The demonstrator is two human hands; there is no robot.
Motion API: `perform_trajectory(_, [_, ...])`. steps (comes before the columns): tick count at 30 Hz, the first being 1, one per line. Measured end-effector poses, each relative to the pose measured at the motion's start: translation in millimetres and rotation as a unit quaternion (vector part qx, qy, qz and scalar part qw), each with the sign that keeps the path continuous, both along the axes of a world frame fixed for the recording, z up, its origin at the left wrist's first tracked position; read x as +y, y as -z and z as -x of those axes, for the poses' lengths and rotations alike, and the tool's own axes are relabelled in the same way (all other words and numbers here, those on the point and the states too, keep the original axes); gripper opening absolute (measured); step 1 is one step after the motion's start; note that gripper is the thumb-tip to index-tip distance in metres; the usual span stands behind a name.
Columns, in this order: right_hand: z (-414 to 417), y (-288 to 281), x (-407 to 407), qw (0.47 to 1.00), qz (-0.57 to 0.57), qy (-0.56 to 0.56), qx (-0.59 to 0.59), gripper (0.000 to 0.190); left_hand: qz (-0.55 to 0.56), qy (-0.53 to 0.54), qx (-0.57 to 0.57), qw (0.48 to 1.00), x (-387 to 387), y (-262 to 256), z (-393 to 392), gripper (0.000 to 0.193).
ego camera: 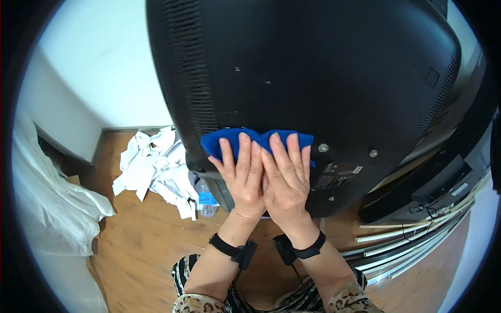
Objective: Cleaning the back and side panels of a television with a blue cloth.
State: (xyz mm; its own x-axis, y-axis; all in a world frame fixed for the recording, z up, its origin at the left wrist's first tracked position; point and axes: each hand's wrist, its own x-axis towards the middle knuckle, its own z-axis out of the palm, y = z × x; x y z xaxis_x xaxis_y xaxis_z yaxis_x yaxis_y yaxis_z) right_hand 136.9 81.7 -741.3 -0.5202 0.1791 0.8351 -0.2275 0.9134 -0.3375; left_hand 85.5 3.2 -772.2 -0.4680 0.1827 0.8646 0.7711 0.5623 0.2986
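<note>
A blue cloth [235, 135] lies spread against the black back panel of a large television [332, 70]. My left hand [242, 176] presses flat on the cloth's left part with its fingers apart. Beside it, touching at the thumb side, my right hand [285, 176] rests flat over the cloth's right part. Both palms face the panel, so whether any cloth is gripped beneath them is hidden. Just right of my right hand are a silver screw [323, 148] and a label with small print. Vent slots run down the panel's left side.
Crumpled white paper strips [152, 164] and a clear plastic bottle [207, 203] with a blue label lie on the wooden floor [148, 250]. White sheeting [54, 187] hangs at the left. At the right are another black screen [411, 195], a thin cable and several long white strips [391, 250].
</note>
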Motion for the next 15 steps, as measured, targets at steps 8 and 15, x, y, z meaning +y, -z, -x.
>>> perform_trajectory(8, [14, 0, -30, 0.999, -0.01, -0.018, -0.028, 0.036, 0.082, -0.042, 0.03, 0.995, -45, -6, 22, 0.04])
perform_trajectory(15, [21, 12, -29, 0.999, -0.009, -0.04, -0.031, 0.038, 0.058, -0.045, -0.011, 0.997, -50, 5, 24, 0.044])
